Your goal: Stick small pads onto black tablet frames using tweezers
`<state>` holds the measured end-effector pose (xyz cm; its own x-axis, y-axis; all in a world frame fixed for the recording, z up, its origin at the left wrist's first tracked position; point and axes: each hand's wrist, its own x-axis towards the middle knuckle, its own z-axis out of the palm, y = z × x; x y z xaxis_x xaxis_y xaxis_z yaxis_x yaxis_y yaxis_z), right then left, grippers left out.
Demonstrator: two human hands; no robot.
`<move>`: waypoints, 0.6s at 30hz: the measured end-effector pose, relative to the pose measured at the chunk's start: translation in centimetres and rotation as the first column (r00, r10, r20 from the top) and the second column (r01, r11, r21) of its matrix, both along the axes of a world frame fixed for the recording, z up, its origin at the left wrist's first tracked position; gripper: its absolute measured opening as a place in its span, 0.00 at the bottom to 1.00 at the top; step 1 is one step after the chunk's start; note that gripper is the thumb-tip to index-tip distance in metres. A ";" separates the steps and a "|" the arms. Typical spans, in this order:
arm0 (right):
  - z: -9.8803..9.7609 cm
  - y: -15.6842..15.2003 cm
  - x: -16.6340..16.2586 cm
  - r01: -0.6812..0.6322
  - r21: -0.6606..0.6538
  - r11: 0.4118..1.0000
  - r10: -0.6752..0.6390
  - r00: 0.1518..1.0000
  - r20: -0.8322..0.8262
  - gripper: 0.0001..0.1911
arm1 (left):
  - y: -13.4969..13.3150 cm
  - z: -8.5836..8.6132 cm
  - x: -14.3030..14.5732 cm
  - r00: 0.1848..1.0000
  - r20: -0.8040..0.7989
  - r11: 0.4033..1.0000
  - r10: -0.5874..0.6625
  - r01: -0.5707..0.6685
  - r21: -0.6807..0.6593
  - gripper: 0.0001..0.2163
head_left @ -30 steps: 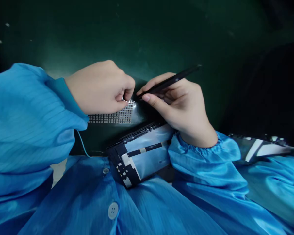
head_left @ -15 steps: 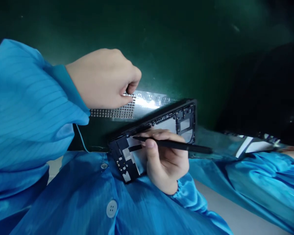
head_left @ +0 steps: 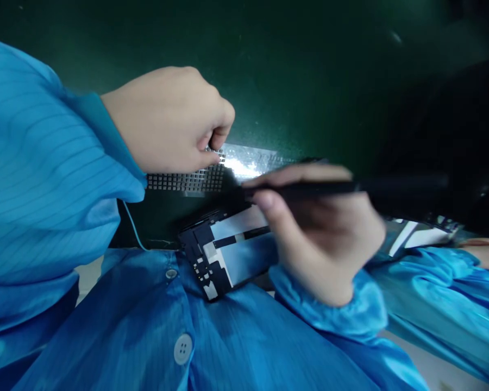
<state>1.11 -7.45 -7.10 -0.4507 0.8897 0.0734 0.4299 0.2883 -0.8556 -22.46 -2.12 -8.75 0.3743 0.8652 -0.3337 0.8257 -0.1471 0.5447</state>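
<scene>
My left hand (head_left: 171, 119) is closed, its thumb and curled forefinger at the edge of a clear sheet of small grey square pads (head_left: 179, 182). The sheet's shiny bare film (head_left: 244, 160) stretches to the right. My right hand (head_left: 326, 233), blurred, grips a black pen-like tool (head_left: 403, 184). The tool's narrow end points left, close to the film in the picture; whether it touches cannot be told. Below and partly behind my right hand, an opened black device frame (head_left: 248, 258), phone- or tablet-like, rests tilted against my blue smock, silvery panels and small parts showing inside.
A dark green work surface (head_left: 269, 81) stretches ahead. To the right, another person's blue sleeve (head_left: 440, 282) and part of a hand (head_left: 487, 254) are visible, near a white and dark item (head_left: 419, 239). A thin blue cord (head_left: 134, 225) hangs from my left cuff.
My right hand has lifted the black tool off the device frame and moved up and right, its tip now near the film. My left hand has barely moved.
</scene>
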 end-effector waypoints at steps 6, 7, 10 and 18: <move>-2.2 7.4 -1.2 -0.133 -0.208 0.969 0.128 0.991 -0.040 0.16 | 0.0 -0.5 -0.1 0.996 0.081 0.999 0.031 -0.035 0.040 0.02; -2.5 7.5 -1.3 -0.129 -0.230 0.964 0.122 0.992 -0.044 0.18 | 0.1 -0.6 -0.2 0.994 0.099 0.998 0.035 -0.039 0.046 0.02; -2.7 7.2 -1.2 -0.116 -0.269 0.956 0.102 0.993 -0.066 0.19 | 0.1 -0.7 -0.4 0.992 0.120 0.998 0.035 -0.040 0.043 0.03; -1.6 7.3 -0.9 -0.153 -0.243 0.958 0.146 0.988 -0.048 0.18 | 0.2 0.2 0.2 0.994 -0.096 0.998 -0.049 0.051 0.024 0.08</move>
<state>0.20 -0.20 -8.68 -0.5808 0.8046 -0.1239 0.3718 0.1268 -0.9196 -22.27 -1.97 -8.59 0.3850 0.8553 -0.3469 0.8648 -0.2030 0.4592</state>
